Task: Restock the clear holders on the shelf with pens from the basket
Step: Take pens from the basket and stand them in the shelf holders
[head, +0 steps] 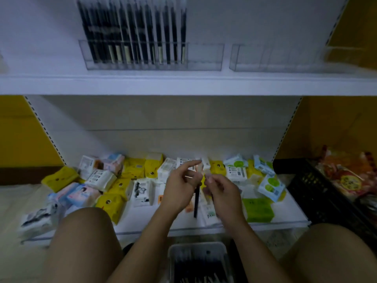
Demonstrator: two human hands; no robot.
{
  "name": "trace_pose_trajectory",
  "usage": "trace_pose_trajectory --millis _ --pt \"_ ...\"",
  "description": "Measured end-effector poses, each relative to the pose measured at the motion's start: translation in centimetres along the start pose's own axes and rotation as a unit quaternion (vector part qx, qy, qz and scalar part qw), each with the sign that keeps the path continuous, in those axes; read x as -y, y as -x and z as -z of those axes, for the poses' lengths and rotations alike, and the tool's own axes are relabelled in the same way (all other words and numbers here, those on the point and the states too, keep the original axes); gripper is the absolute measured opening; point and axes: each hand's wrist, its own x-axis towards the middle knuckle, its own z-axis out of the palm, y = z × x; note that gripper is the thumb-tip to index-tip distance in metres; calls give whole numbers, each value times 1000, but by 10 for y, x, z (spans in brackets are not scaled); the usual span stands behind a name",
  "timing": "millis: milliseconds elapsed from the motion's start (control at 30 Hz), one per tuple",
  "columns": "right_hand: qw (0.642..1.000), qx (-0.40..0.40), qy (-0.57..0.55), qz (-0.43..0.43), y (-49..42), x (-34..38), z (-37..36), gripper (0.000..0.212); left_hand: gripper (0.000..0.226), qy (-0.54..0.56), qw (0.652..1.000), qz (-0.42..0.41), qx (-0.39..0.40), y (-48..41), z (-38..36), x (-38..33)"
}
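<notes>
My left hand (180, 183) and my right hand (221, 190) meet in front of the lower shelf, both holding a black pen (196, 203) that hangs straight down between them. My right fingers pinch near its pale top end. A white basket (173, 256) with dark pens inside sits on the floor between my knees. On the upper shelf, the left clear holder (204, 58) has black pens standing in its left and middle slots, and its right end is empty. The right clear holder (275, 58) holds nothing.
The lower shelf (183, 221) is strewn with several tissue packs in yellow, white, blue and green. A black crate (306, 186) with red snack bags stands at the right. My bare knees frame the basket on both sides.
</notes>
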Motion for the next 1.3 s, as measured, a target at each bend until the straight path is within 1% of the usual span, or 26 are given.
trace_pose_trajectory --millis 100,167,233,300,400,500,567,667,767,900,1100,1300 --pt "999 -29 25 38 -12 28 8 22 30 -25 999 -33 -8 -7 10 -31" --pt "996 -44 21 70 -18 50 14 25 29 -46 997 -60 -9 -10 15 -52" --pt "994 -51 7 97 -23 73 20 24 29 -65 994 -85 -11 -14 18 -73" --pt "991 -44 -17 124 -27 97 27 26 30 -75 990 -116 -17 -15 19 -94" --pt "983 -20 -41 179 -29 132 38 41 31 -83 980 -175 -41 -16 21 -124" --pt "973 -19 -34 226 -35 169 46 42 30 -68 971 -224 -48 -17 27 -156" --pt "968 -21 -36 248 -42 192 50 41 25 -63 968 -237 -52 -20 32 -176" --pt "961 -19 -24 276 -53 222 51 42 23 -73 962 -257 -58 -26 41 -204" --pt "955 -13 -18 297 -64 246 47 42 26 -102 952 -285 -57 -35 52 -232" --pt "949 -4 -5 315 -81 273 38 37 26 -126 939 -311 -76 -52 66 -264" --pt "945 -8 -25 326 -119 303 24 34 25 -133 932 -325 -91 -84 86 -296" --pt "942 -40 -49 328 -166 330 16 33 24 -109 926 -333 -141 -122 99 -315"
